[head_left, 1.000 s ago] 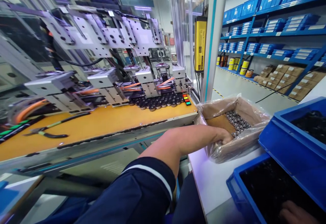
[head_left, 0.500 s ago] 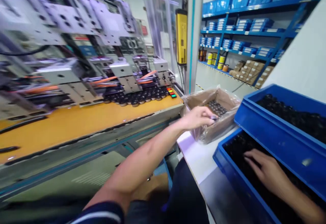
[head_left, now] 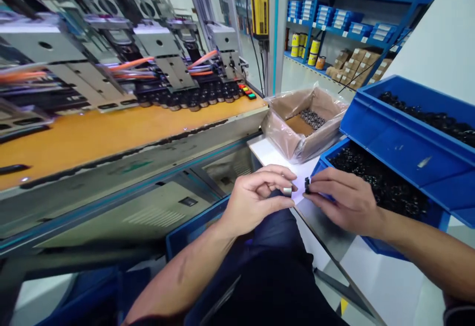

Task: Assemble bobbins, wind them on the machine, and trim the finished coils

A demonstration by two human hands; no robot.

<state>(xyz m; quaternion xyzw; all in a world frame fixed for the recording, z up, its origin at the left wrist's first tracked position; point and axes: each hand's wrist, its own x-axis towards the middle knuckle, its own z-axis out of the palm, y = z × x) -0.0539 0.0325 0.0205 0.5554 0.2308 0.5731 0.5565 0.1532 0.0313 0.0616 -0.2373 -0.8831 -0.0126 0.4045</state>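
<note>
Between thumb and fingers, my left hand (head_left: 256,200) pinches a small silvery metal cylinder (head_left: 287,192). Facing it, my right hand (head_left: 343,200) grips a small black plastic part (head_left: 307,185) by its edge. The two pieces are close but apart, above the edge of the white table (head_left: 272,155). Just behind my right hand is the lower blue bin (head_left: 389,177), filled with black parts. A plastic-lined cardboard box (head_left: 284,133), farther back, holds several metal pieces (head_left: 313,119) in one corner.
Another blue bin (head_left: 408,143) of black parts sits above the lower one. On the left, a machine with an orange worktop (head_left: 148,135) carries a row of black round parts (head_left: 195,101) and coloured buttons (head_left: 248,91). Blue shelving (head_left: 337,31) stands behind.
My left hand has come back from the cardboard box with the metal cylinder. My right hand has left the lower bin with a black part, and both hands have drawn together.
</note>
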